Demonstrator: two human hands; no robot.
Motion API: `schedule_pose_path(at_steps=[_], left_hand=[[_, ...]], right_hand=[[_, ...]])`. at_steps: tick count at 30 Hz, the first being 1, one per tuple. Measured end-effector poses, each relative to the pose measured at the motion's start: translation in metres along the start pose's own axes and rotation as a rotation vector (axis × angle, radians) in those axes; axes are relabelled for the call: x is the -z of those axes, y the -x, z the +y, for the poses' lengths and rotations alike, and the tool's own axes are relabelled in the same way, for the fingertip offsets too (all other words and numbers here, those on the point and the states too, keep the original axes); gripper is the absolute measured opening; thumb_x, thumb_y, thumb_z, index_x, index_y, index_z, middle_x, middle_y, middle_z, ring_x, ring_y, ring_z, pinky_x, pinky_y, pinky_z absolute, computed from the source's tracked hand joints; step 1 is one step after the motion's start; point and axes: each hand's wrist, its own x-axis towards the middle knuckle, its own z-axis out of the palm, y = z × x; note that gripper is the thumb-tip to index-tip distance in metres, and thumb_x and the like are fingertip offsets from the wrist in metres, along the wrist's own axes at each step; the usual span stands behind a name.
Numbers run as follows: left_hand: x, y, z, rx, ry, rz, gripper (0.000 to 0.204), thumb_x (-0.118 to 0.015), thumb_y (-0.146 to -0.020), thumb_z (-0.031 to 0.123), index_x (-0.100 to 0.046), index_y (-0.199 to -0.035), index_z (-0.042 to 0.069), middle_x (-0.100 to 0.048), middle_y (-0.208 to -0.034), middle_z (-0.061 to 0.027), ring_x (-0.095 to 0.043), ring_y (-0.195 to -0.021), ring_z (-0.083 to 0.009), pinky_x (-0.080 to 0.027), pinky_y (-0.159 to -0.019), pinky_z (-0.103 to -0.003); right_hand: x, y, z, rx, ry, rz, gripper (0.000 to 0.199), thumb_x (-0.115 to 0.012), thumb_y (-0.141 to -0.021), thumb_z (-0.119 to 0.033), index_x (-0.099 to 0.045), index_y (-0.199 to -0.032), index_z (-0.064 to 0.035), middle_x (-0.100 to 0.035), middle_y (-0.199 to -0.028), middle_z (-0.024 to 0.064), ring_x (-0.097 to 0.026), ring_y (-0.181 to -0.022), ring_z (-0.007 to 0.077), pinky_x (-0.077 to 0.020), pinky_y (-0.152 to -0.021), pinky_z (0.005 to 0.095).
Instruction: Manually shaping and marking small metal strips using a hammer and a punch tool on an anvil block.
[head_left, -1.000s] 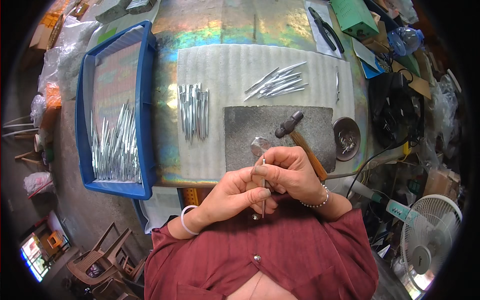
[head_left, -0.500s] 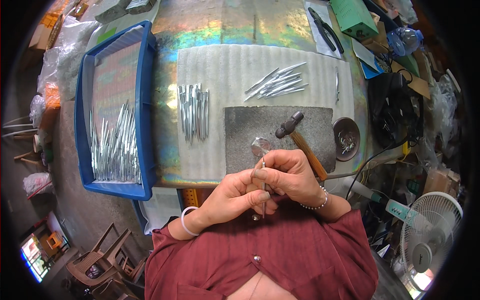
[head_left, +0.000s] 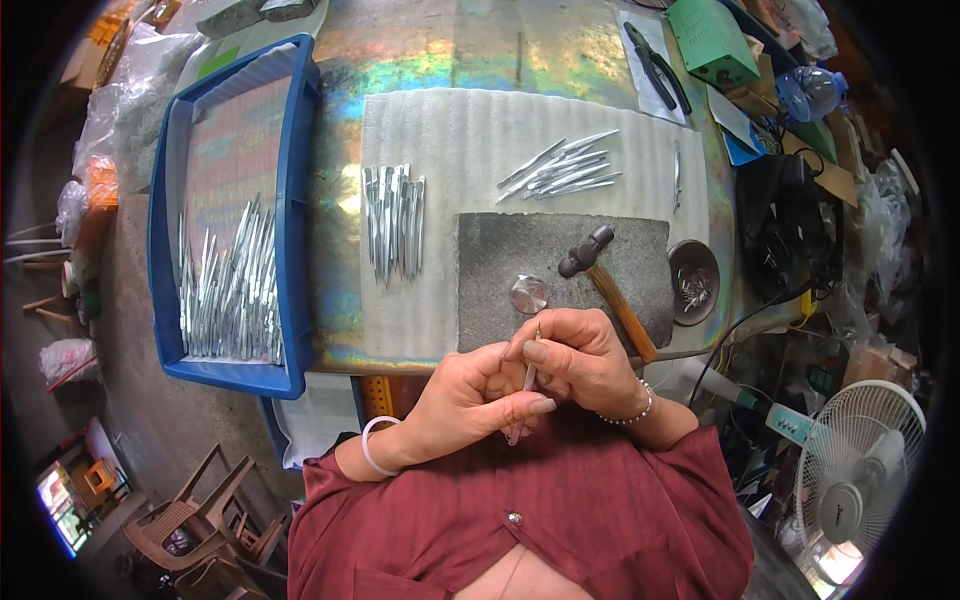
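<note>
A slim, pointed metal tool (head_left: 529, 378) stands nearly upright between my hands in front of my shirt. My left hand (head_left: 478, 392) is closed round its lower part, thumb laid across it. At the upper end, my right hand (head_left: 585, 362) pinches it near the tip; some fingers are hidden behind. Just beyond lies a small round clear disc (head_left: 529, 293) on a dark grey slab (head_left: 500, 250). A ball-peen hammer (head_left: 618, 305) with a wooden handle rests on that slab, its handle end past the near edge.
Similar metal tools lie in a row (head_left: 393, 222), a loose pile (head_left: 565, 165) and a blue tray (head_left: 294, 215) at left. A white foam sheet (head_left: 440, 130) lies beneath the slab. Right are a bowl of small parts (head_left: 694, 282), pliers (head_left: 655, 68) and a fan (head_left: 860, 470).
The metal tool has tilted, its upper end leaning rightward. My right hand has shifted slightly down and right, uncovering the clear disc. The whole view has moved a little.
</note>
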Motion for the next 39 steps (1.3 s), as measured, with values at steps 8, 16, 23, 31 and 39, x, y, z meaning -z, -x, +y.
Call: schedule_pose_path(at_steps=[8, 16, 23, 31, 39], left_hand=[[-0.002, -0.002, 0.008, 0.112, 0.07, 0.039, 0.018, -0.066, -0.088, 0.007, -0.054, -0.1, -0.001, -0.062, -0.068, -0.0017, -0.06, -0.056, -0.0069, -0.048, -0.05, -0.02], [0.013, 0.002, 0.007, -0.086, 0.364, 0.178, 0.013, -0.056, -0.094, 0.007, -0.054, -0.104, 0.0, -0.063, -0.08, -0.0092, -0.062, -0.067, -0.014, -0.051, -0.059, -0.025], [0.034, 0.007, 0.016, -0.473, 0.311, 0.425, 0.016, -0.06, -0.092, 0.012, -0.06, -0.099, -0.003, -0.059, -0.085, -0.0078, -0.058, -0.069, -0.013, -0.047, -0.059, -0.023], [0.066, -0.034, 0.05, -0.403, -0.702, 0.736, 0.018, -0.069, -0.082, 0.009, -0.063, -0.094, -0.002, -0.065, -0.08, -0.0068, -0.06, -0.066, -0.0145, -0.047, -0.06, -0.026], [0.093, -0.084, 0.023, -0.302, -1.633, 0.913, 0.027, -0.068, -0.081, 0.018, -0.06, -0.104, 0.005, -0.064, -0.083, -0.014, -0.064, -0.075, -0.0338, -0.05, -0.064, -0.042]], right_hand=[[0.003, -0.002, 0.005, -0.012, -0.016, 0.027, 0.018, -0.053, -0.097, -0.015, -0.062, -0.095, 0.0013, -0.055, -0.066, -0.0019, -0.042, -0.051, 0.0006, -0.0325, -0.045, 0.0163], [0.005, -0.001, 0.006, 0.17, -0.03, 0.153, 0.015, -0.058, -0.093, -0.006, -0.063, -0.104, 0.002, -0.062, -0.073, 0.0042, -0.049, -0.053, 0.003, -0.0393, -0.048, 0.0166], [-0.008, -0.002, 0.0, 0.148, 0.215, 0.04, 0.033, -0.057, -0.087, 0.006, -0.054, -0.121, 0.0031, -0.065, -0.09, 0.0087, -0.056, -0.065, 0.0044, -0.0459, -0.058, 0.0168], [0.029, 0.026, -0.016, 0.236, 0.445, 0.265, 0.02, -0.061, -0.089, -0.002, -0.06, -0.109, 0.0018, -0.064, -0.089, 0.0047, -0.057, -0.069, 0.0025, -0.0429, -0.057, 0.0152], [0.041, 0.032, -0.012, 0.345, 0.649, 0.366, 0.017, -0.063, -0.086, -0.001, -0.061, -0.103, 0.0031, -0.064, -0.085, 0.0079, -0.061, -0.071, 0.0097, -0.0482, -0.063, 0.0214]])
